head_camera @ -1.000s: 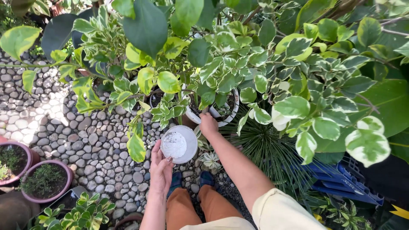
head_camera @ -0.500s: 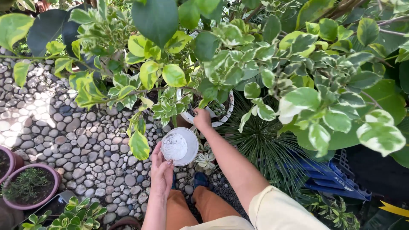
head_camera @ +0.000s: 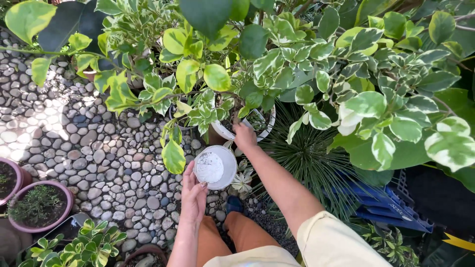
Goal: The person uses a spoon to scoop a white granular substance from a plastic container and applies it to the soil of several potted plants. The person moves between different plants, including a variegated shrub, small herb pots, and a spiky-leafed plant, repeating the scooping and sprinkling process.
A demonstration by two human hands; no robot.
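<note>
Under the variegated leaves (head_camera: 277,74), most of the white pot (head_camera: 250,131) is hidden; only its front rim shows. Right hand (head_camera: 244,136) sits at that rim, fingertips tucked under foliage, so can't tell whether it grips anything. Left hand (head_camera: 194,194) cups a round white bowl (head_camera: 215,167) of white powder from below-left, just short of the pot. Ground: rounded grey pebbles (head_camera: 104,163).

The cup (head_camera: 215,167) is white and holds white powder (head_camera: 209,167). The plant pot (head_camera: 246,129) is white too. The leaves (head_camera: 376,106) are green with cream edges. The pebbles (head_camera: 99,158) are grey and tan. Two pots (head_camera: 37,205) are dull pink, the crate (head_camera: 391,202) blue, the trousers (head_camera: 232,242) orange-brown.
</note>
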